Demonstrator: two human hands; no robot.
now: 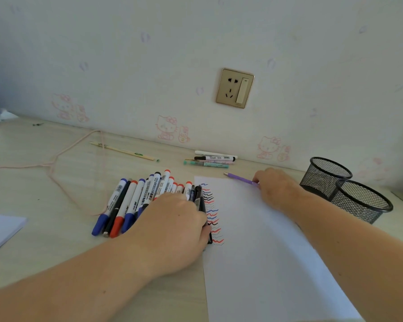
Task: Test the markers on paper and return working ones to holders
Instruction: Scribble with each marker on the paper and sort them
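Head view, looking down on the desk: our left hand (172, 226) lies palm-down over the near ends of the row of markers (135, 198), fingers curled at the edge by the black marker (201, 205); whether they actually pinch it we cannot tell. Our right hand (275, 189) pinches the purple pen (240, 178), whose long axis runs from the fingers toward ten o'clock, tip lying at the far edge of the paper (265, 252). Wavy test strokes (212, 212) in blue, red and black fill the sheet's left margin, just beside the markers. The two mesh holders (358, 201) stand at three o'clock from the right hand, near it and well apart from the left, so we judge the right hand the nearer one for any return. A small group of set-aside pens (209, 159) rests at twelve o'clock by the wall.
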